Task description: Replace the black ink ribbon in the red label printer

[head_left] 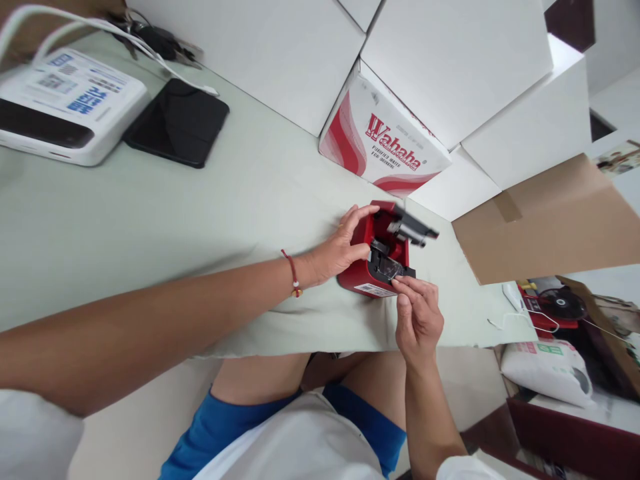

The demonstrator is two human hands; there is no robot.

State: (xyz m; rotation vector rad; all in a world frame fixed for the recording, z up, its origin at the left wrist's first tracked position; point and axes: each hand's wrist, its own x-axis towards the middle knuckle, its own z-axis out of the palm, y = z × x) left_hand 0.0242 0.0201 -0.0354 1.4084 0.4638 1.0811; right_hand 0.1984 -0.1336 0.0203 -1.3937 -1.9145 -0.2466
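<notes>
A small red device (364, 267) with a black inner part and a raised dark lid (413, 227) stands near the front edge of a pale green table (200, 220). My left hand (340, 250) grips its left side, fingers wrapped over the top edge. My right hand (417, 310) is at the device's front right corner, fingers pinched together against the black part (387, 267). What the pinch holds is too small to make out.
A white printer-like box (65, 107) and a black flat phone (177, 123) lie at the back left, with white cables. White cartons and a red-and-white "Wahaha" carton (380, 140) line the back. A brown cardboard flap (545, 220) and floor clutter sit at the right.
</notes>
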